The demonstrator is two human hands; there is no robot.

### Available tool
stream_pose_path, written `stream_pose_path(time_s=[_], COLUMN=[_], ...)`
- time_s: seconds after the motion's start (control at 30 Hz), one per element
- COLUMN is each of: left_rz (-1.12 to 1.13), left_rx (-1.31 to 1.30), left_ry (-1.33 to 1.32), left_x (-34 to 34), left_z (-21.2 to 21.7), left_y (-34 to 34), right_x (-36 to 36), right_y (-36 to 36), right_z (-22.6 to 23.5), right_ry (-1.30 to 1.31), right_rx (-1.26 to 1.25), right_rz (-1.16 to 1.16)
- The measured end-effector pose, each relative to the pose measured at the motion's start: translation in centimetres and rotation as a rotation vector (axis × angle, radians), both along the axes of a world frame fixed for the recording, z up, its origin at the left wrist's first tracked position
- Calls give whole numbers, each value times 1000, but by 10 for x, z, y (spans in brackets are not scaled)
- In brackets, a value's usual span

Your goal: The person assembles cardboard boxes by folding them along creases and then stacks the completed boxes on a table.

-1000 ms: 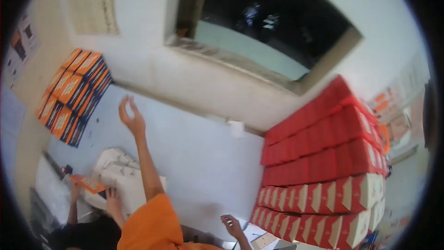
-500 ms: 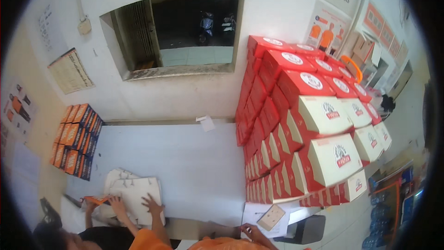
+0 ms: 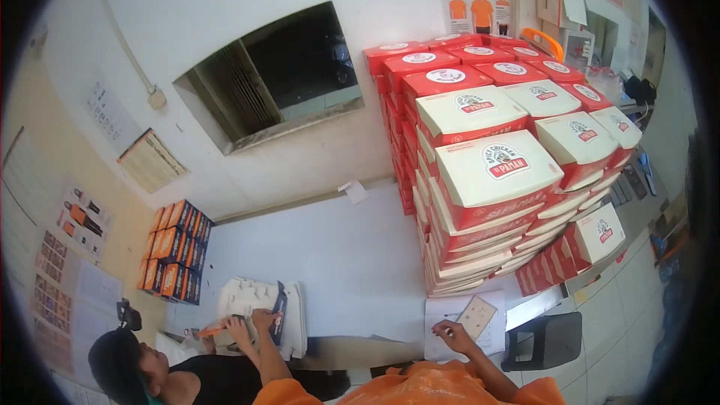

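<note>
My left hand [image 3: 264,320] is closed on the edge of a dark blue folded carton [image 3: 280,316] with orange marks, over a stack of flat white cartons [image 3: 295,304]. Against it on the left is a co-worker's hand [image 3: 240,332]. The co-worker, in black, also has an orange piece [image 3: 215,328] in hand. My right hand [image 3: 452,336] hovers over white sheets of paper [image 3: 439,311] at the table's front edge, its fingers loosely bent and apart, with nothing seen in them. A tan card [image 3: 478,318] lies beside it.
Tall stacks of red and cream boxes [image 3: 487,172] fill the table's right side. Orange and dark blue boxes [image 3: 176,247] are piled at the left wall. A paper scrap [image 3: 354,191] lies at the back of the table [image 3: 349,255]. A dark grey seat [image 3: 544,341] stands front right.
My view has swung right and tilted. My left hand, spread flat on the white cartons before, now grips the dark blue carton. My right hand has come forward over the papers.
</note>
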State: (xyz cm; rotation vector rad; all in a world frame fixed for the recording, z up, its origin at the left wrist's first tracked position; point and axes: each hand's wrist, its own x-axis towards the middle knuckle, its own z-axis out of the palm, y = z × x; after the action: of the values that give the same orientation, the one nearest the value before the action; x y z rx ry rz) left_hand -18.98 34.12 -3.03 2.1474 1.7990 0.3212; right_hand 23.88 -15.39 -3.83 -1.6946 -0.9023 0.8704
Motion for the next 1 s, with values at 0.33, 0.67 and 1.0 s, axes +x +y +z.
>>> stream_pose_path(time_s=[0.33,0.67,1.0], left_rz=[320,-150,-263], left_rx=[-645,-291,-257], left_ry=[-701,189,410], left_x=[10,-12,-19], left_z=[15,-47,-79], left_y=[-71,-5,-27], right_x=[8,-8,0], right_y=[3,28,16], right_z=[12,23,37], right_ry=[-239,-164,-142], right_rx=[106,188,151], right_rz=[239,328,198])
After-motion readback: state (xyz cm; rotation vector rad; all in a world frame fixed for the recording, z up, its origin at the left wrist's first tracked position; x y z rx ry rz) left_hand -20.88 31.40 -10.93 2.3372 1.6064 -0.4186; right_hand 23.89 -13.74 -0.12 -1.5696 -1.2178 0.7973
